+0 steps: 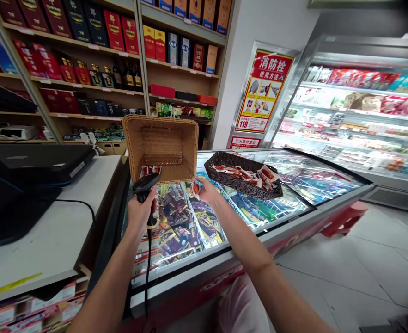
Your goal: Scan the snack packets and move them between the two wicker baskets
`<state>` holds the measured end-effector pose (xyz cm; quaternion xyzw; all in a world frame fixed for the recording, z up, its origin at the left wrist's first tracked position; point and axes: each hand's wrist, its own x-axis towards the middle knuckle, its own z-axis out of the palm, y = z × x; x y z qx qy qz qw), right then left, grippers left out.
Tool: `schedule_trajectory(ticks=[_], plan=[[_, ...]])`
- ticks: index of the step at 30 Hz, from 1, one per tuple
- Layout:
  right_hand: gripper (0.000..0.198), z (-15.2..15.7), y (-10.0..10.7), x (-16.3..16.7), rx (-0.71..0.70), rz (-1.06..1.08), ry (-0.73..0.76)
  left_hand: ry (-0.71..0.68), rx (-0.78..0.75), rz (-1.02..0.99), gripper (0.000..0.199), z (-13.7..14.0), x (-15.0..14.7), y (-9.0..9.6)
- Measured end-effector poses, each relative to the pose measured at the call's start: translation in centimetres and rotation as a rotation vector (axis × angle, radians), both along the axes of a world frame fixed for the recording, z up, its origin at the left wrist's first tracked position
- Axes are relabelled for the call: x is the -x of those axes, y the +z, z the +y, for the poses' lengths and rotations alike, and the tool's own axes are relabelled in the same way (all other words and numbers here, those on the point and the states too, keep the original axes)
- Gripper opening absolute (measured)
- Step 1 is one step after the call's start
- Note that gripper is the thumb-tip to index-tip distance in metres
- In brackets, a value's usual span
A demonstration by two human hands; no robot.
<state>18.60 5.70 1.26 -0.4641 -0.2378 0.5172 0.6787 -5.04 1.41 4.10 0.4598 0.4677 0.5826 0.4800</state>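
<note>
My left hand (139, 210) is wrapped round the handle of a black barcode scanner (146, 183), whose cable hangs down towards me. In my right hand (206, 190) I pinch a small packaged sausage (196, 188) with a reddish-brown filling. Just beyond both hands a tan wicker basket (162, 134) stands tilted with its opening towards me, and a few similar packets (148, 170) lie in it, partly hidden by the scanner. To the right of my right hand, a dark brown woven basket (224, 179) holds several more packets (236, 172) on the freezer's glass top.
Under my hands is a glass-topped chest freezer (259, 238) with packaged goods inside. A counter (51, 226) with black equipment (40, 162) borders it on the left. Behind stand shelves of boxes and bottles (96, 76). A red stool (344, 219) and a lit refrigerated display (356, 111) are at right.
</note>
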Motion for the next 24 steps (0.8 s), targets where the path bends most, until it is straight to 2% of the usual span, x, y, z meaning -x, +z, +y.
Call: schedule_trajectory(ticks=[3, 6, 10, 13, 16, 18, 21, 24], plan=[[0.015, -1.8, -0.4, 0.7, 0.008, 0.069, 0.229, -0.018, 0.017, 0.030, 0.049, -0.4, -0.2, 0.3], [0.019, -2.3, -1.1, 2.0, -0.055, -0.045, 0.210, -0.014, 0.010, 0.048, 0.049, -0.6, -0.3, 0.4], [0.024, -1.9, -1.9, 3.1, -0.016, -0.398, -0.013, -0.020, -0.002, 0.036, 0.048, -0.5, -0.3, 0.3], [0.030, -2.4, -2.1, 3.5, 0.039, -0.709, -0.103, -0.021, 0.006, 0.033, 0.048, -0.3, -0.3, 0.2], [0.059, -3.8, -2.1, 4.1, 0.181, -1.190, -0.122, -0.015, 0.025, 0.026, 0.050, -0.2, -0.4, 0.2], [0.071, -4.8, -2.1, 4.8, 0.260, -1.389, -0.069, -0.017, 0.022, 0.027, 0.049, -0.2, -0.4, 0.3], [0.062, -5.8, -1.9, 5.7, 0.287, -1.538, 0.042, -0.016, 0.024, 0.023, 0.048, -0.3, -0.4, 0.4], [0.048, -5.9, -1.4, 5.6, 0.279, -1.527, 0.121, -0.018, 0.039, 0.027, 0.049, -0.4, -0.4, 0.4]])
